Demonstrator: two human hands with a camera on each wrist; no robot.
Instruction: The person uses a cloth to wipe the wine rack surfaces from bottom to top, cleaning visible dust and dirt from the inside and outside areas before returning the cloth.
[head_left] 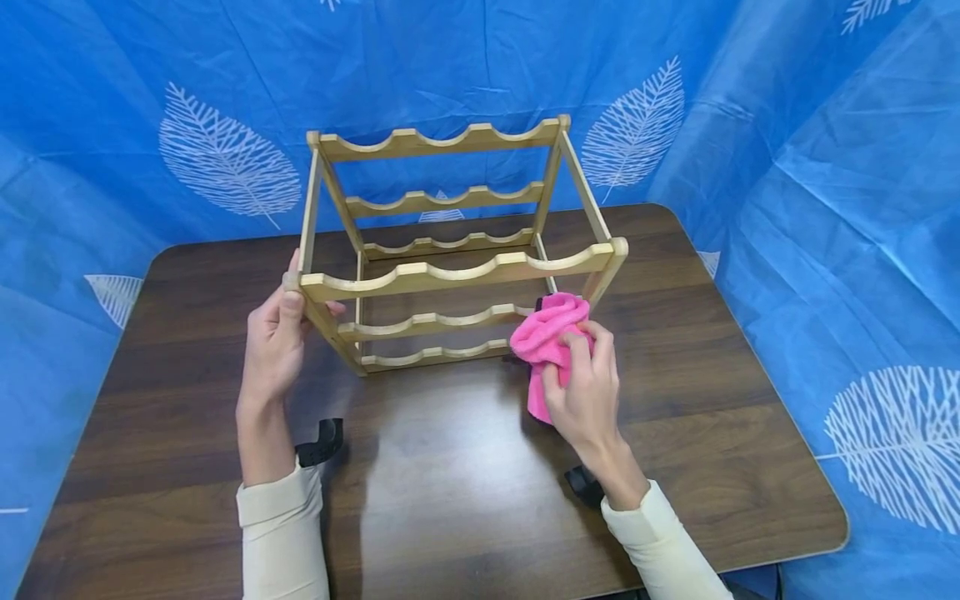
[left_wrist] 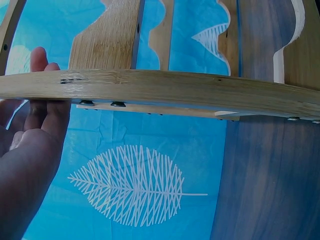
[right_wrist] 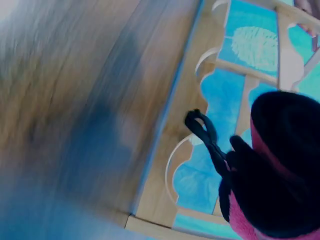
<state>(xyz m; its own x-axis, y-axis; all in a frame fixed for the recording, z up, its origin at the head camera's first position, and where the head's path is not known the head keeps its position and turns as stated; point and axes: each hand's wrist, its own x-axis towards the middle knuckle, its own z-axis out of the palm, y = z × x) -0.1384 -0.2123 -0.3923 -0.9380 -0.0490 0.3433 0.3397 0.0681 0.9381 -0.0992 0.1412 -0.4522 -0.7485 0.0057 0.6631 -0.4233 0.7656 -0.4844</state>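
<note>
A light wooden rack [head_left: 450,279] with scalloped rails in several tiers is on the brown table, in the middle of the head view. My left hand [head_left: 273,342] grips its near left corner post, thumb in front and fingers behind; in the left wrist view the fingers [left_wrist: 55,117] wrap around the wooden bar. In my right hand [head_left: 588,387] is a bunched pink cloth [head_left: 536,337], pinched between thumb and fingers at the rack's lower right side. The right wrist view shows the cloth's black side [right_wrist: 290,150] with a black hanging loop [right_wrist: 200,125] beside a scalloped rail.
The dark brown table [head_left: 465,483] has rounded corners and extends around the rack. Blue curtains [head_left: 450,67] with white leaf prints hang behind the table and along its sides. A black wrist mount [head_left: 321,443] sits on the left wrist, another [head_left: 585,486] on the right.
</note>
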